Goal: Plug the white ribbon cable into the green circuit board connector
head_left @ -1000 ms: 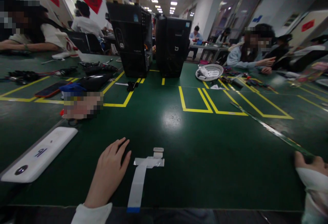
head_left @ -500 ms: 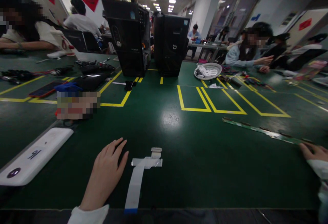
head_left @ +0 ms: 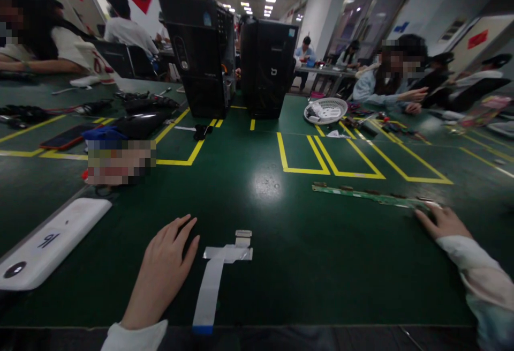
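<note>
At our far left, a white handheld device [head_left: 52,244] lies on the green worktop [head_left: 321,276], and behind it there is a flat dark device with a red edge [head_left: 66,136]. Our left hand [head_left: 163,270] is palm down, its grip wide and holding nothing, with the fingers a little spread. A black computer tower [head_left: 198,67] stands further back. Just beside our left hand, to its right, is the white ribbon cable [head_left: 209,292], with a connector at its far end and a blue near end. Then come a second black tower [head_left: 267,72] and a white oval basket [head_left: 325,111]. The long green circuit board [head_left: 361,195] extends leftward from our right hand [head_left: 439,221], whose grip is narrow and holds its right end; whether the board touches the worktop, we cannot tell.
</note>
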`<state>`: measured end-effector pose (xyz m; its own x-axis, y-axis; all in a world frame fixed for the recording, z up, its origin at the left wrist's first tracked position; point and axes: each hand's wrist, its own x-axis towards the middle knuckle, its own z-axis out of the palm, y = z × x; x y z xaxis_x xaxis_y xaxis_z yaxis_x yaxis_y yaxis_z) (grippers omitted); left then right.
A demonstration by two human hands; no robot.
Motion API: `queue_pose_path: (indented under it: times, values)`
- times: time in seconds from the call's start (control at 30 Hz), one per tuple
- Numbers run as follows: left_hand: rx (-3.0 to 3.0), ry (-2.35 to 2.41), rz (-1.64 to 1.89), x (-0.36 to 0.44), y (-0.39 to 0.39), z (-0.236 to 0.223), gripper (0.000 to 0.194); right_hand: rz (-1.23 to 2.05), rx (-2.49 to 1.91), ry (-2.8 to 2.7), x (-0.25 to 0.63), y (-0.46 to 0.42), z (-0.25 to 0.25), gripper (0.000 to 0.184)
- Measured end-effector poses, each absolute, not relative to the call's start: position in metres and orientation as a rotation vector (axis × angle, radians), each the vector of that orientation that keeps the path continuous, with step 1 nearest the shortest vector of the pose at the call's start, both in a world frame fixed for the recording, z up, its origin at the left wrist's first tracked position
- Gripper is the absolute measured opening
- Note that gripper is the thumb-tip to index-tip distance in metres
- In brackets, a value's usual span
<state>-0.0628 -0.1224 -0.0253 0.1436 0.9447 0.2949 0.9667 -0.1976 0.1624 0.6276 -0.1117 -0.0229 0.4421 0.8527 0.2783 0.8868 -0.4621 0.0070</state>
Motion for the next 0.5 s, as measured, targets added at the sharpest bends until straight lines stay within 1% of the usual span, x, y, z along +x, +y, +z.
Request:
queue_pose_path:
  times: [0.07,0.13,0.27,0.4,0.5]
  values:
    - [-2.325,-1.945,-0.506,-0.063,-0.122,-0.025,0.053,-0.17,-2.527,-1.65,0.606,-0.099,-0.027,0.06]
    - [-2.327,-1.941,-0.498,-0.064,-0.122,-0.025,0.053,-0.101,-2.468,-1.766,0.583,-0.086,-0.029,0.057]
    - [-2.325,-1.927,-0.511,-0.064,-0.121,-0.024,0.053,-0.282,-2.336,-1.964,0.535,-0.068,-0.032,0.054]
    - [-2.326,-1.904,-0.517,-0.063,-0.121,-0.025,0.052,-0.474,-2.241,-1.949,0.483,-0.061,-0.037,0.055]
    - [-2.324,-1.89,-0.514,-0.064,-0.121,-0.026,0.052,-0.551,-2.076,-1.987,0.44,-0.059,-0.041,0.057]
